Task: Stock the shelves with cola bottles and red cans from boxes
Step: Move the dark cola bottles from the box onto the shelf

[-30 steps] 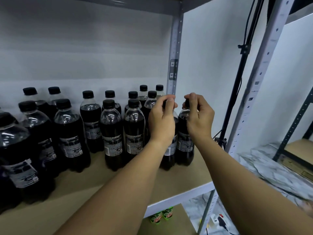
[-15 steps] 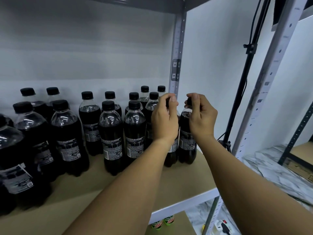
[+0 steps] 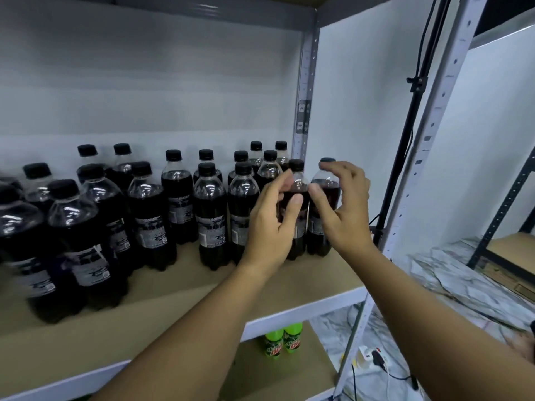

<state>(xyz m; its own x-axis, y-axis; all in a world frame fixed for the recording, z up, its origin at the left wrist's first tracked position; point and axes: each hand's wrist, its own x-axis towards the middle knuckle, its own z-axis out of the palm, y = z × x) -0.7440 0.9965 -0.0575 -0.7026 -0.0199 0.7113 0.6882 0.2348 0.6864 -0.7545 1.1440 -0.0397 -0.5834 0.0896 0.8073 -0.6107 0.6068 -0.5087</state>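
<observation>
Both hands had fingers spread apart, gripping nothing: left hand (image 3: 273, 227) before one upright cola bottle (image 3: 295, 195), right hand (image 3: 346, 211) beside another (image 3: 325, 183), right of centre on the shelf (image 3: 304, 311)

Both hands (image 3: 309, 215) loose-fingered before two upright cola bottles (image 3: 324, 195).

Dark plastic cola bottles (image 3: 208, 215) stand in rows on the tan board shelf (image 3: 318, 273), filling its left and middle. Two green soda bottles (image 3: 282, 341) stand on the shelf below.
</observation>
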